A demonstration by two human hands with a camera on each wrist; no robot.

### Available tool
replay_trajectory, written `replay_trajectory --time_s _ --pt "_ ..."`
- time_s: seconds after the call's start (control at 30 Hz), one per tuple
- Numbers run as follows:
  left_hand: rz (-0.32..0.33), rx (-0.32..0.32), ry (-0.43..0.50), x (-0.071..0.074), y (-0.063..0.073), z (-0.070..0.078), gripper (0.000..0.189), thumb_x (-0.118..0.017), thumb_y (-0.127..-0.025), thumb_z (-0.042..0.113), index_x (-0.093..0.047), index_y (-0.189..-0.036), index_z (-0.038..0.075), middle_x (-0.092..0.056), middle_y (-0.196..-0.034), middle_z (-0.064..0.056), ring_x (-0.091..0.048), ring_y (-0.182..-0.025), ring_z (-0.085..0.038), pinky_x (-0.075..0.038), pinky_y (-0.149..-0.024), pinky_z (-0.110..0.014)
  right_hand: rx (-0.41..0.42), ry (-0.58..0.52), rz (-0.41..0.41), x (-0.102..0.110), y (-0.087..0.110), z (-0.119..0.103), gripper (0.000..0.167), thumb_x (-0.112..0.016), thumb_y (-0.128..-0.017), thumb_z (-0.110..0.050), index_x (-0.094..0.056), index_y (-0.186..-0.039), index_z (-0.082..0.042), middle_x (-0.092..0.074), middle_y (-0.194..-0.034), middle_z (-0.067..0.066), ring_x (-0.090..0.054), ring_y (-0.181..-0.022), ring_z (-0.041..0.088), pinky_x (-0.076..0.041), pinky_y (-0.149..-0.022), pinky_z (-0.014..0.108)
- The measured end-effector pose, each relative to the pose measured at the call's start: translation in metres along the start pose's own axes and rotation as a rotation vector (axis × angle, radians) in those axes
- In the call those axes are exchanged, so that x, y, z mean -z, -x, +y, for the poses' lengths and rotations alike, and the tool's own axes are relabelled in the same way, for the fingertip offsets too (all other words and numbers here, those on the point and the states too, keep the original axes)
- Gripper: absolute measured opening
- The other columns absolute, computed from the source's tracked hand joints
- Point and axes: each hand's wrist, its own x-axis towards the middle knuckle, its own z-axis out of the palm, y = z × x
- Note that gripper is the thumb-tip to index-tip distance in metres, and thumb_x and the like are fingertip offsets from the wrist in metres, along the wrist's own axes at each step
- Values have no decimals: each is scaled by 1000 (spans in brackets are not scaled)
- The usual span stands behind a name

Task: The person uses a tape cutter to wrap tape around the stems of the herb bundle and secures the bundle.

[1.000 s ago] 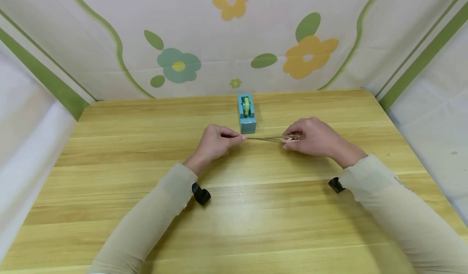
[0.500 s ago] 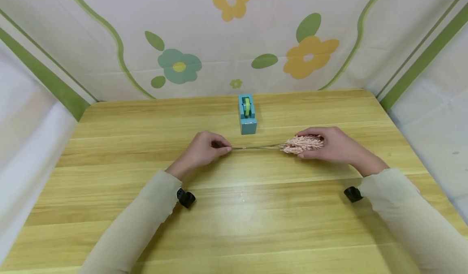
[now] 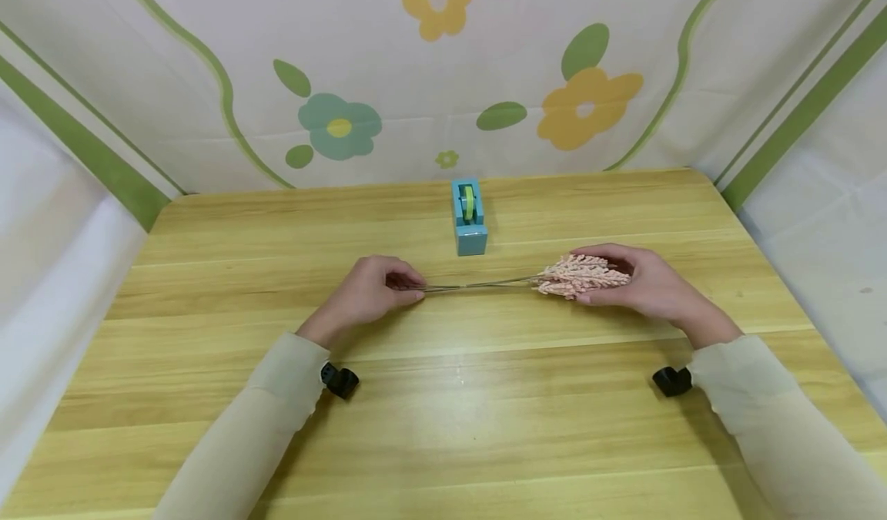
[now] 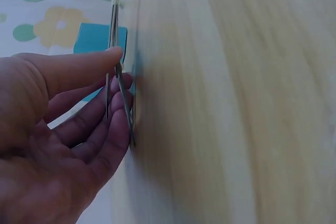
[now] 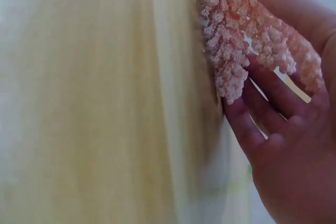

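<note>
A bunch of dried-looking pink flowers point(image 3: 580, 276) lies crosswise just over the table, heads to the right and thin stems point(image 3: 478, 284) to the left. My left hand point(image 3: 363, 293) pinches the stems near their ends between thumb and fingers; a few loose ends hang past the fingers in the left wrist view. A small pale band point(image 4: 116, 1) circles the stems further along. With thumb on one side and fingers on the other, my right hand point(image 3: 654, 289) holds the flower heads point(image 5: 231, 40) loosely. Part of the heads is hidden by that hand.
A blue tape dispenser point(image 3: 471, 239) with a yellow-green roll point(image 3: 468, 202) stands behind the stems, towards the table's back edge. The wooden table point(image 3: 457, 420) meets a flower-printed cloth point(image 3: 416, 73) at the back. Both wrists carry small black cameras.
Both hands have come nearer to me and spread apart, the left one leftward and the right one rightward. More of the pink heads shows, and the left fingers sit further towards the stem ends.
</note>
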Motion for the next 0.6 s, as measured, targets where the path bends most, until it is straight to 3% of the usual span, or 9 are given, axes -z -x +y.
replay_trajectory --time_s 0.1,0.3,0.47,0.6 --pt "9 10 14 2 3 -5 16 -83 -96 9 -83 -111 11 -79 -105 -5 -68 -90 -19 -57 -82 -33 -36 -49 8 0 2 4 74 -92 -88 -38 -60 -153 -26 -55 -160 5 -51 -143 24 -42 -99 9" --pt "42 -14 -12 1 6 -11 11 -83 -95 7 -84 -105 10 -78 -101 -6 -68 -86 -18 -56 -79 -33 -107 -45 25 0 5 4 67 -91 -88 -42 -66 -145 -19 -62 -151 8 -60 -122 9 -47 -94 13" --pt "57 -17 -27 -1 8 -9 8 -83 -95 7 -84 -102 10 -77 -101 -6 -67 -87 -18 -56 -81 -34 -117 -8 26 -3 4 4 67 -91 -87 -47 -67 -143 -20 -64 -150 9 -61 -126 18 -48 -98 22" --pt "61 -3 -21 1 10 -8 14 -83 -96 11 -83 -109 10 -78 -108 -7 -70 -94 -20 -58 -85 -37 -100 -21 11 -3 5 4 73 -91 -87 -45 -62 -149 -20 -58 -157 13 -56 -139 30 -46 -106 32"
